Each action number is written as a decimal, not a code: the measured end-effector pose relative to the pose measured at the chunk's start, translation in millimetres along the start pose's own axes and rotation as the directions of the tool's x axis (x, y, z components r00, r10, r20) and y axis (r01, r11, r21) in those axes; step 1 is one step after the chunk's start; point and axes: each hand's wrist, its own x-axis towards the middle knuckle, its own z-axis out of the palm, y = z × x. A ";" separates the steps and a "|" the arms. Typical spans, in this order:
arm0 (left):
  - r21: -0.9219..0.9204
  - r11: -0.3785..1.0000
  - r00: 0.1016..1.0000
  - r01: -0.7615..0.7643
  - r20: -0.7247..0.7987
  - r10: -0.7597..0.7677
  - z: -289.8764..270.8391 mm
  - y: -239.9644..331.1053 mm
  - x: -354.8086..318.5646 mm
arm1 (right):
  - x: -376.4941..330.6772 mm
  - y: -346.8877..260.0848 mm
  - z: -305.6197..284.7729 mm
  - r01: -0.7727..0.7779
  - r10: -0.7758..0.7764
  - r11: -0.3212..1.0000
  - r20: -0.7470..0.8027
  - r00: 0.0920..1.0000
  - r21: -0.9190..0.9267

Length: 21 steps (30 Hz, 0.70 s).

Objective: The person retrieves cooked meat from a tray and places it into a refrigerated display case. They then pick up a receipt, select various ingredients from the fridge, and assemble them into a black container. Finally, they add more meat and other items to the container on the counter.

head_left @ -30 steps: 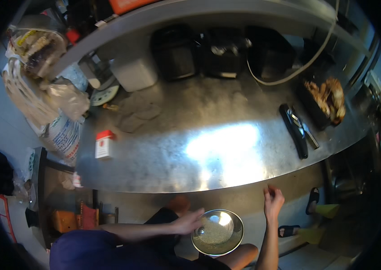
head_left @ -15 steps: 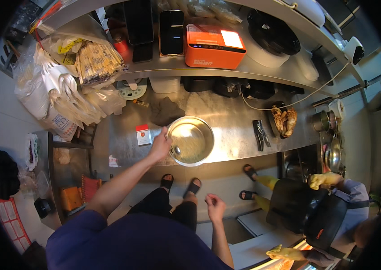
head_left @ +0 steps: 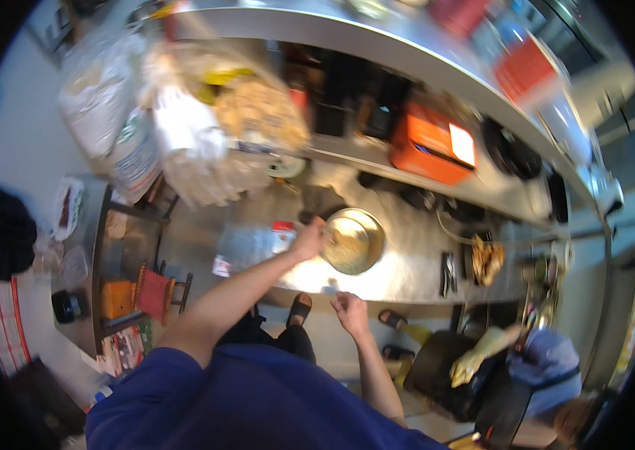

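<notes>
A round metal pot (head_left: 366, 262) stands on the steel worktable, with a pale yellowish layer inside that blur keeps from being named. My left hand (head_left: 310, 238) is closed on the pot's left rim. Close to the table's front edge, my right hand (head_left: 352, 313) has its fingers drawn together, below the pot. A small grey blurred shape (head_left: 331, 286) shows just beyond those fingertips; whether they hold it is unclear. Left of the pot lie a red-and-white box (head_left: 283, 234), partly behind my left forearm, and a dark cloth (head_left: 322, 201).
Above the worktable (head_left: 407, 289) runs a shelf with an orange box (head_left: 437, 146). Plastic bags (head_left: 190, 142) hang at the left. Black tongs-like items (head_left: 448, 274) and a dark tray of brown food (head_left: 487, 261) lie right. A co-worker's yellow-gloved hand (head_left: 467, 369) is at lower right.
The view has swung, so the bench appears shifted right and down. My right hand has come up closer to the pot. My left hand keeps its hold on the rim.
</notes>
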 end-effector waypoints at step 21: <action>-0.080 0.984 0.719 0.159 -0.674 -0.171 -666.0 -299.6 -90.1 | 286.2 -556.2 294.9 0.520 -0.491 0.852 0.438 0.753 0.062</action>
